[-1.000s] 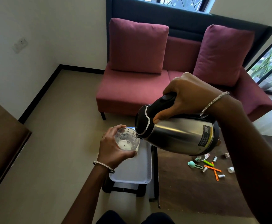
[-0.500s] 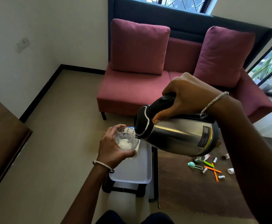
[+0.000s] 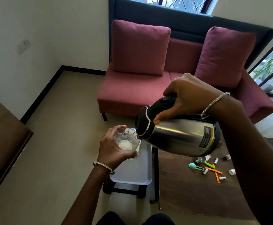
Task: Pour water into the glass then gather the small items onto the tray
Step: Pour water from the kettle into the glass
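Glass (image 3: pixel 126 141) is held in the air over the far end of the white tray (image 3: pixel 132 172). The left hand (image 3: pixel 112 149) grasps it from the side, fingers and thumb curled round its wall. The right hand (image 3: pixel 189 95) is clenched round the black handle of the steel kettle (image 3: pixel 181 137). The kettle is tipped well forward, with its spout at the glass rim. A thin stream enters the glass and a shallow layer of water shows at the bottom, so the pour appears to be in its early part.

Holding the glass over the tray probably serves to catch drips there and not on the floor. Raising it to the spout shortens the fall of the water.

The tray rests on a low black stand (image 3: pixel 124 190), just beside the left edge of the dark table (image 3: pixel 189 195), with a narrow gap between them. The small items (image 3: pixel 213 168) lie scattered on the far right part of the table, some hidden behind the kettle base. Bare wood shows on the near part of the table, which looks like suitable room for setting the kettle down. Moving the items to the tray means crossing the table edge and the gap.
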A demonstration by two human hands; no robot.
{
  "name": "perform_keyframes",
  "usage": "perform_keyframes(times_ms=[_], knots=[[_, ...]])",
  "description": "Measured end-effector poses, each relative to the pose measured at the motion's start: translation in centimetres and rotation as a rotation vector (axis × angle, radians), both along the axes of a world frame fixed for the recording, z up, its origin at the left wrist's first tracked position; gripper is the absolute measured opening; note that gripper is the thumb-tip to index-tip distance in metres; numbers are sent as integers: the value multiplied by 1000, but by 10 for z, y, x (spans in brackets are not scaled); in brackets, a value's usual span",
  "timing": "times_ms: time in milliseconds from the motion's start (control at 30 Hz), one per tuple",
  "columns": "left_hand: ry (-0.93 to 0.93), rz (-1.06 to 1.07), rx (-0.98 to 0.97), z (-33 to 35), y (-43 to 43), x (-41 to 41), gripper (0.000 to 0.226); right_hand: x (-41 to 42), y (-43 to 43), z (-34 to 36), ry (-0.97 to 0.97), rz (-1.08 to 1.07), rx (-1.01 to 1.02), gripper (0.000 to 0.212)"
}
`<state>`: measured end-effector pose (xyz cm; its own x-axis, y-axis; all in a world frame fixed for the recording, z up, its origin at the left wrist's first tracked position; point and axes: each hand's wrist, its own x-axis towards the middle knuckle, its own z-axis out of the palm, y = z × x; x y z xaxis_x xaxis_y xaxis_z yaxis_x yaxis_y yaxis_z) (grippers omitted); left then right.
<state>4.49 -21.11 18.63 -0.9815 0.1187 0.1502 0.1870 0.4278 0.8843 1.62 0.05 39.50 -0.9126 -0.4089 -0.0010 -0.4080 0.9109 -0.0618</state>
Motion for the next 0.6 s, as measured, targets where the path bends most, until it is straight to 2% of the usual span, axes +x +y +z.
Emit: perform_keyframes(times_ms=[600], knots=[[3,-1,5,-2,-1,2,86,1,-3,1,-9,-8,15,71]])
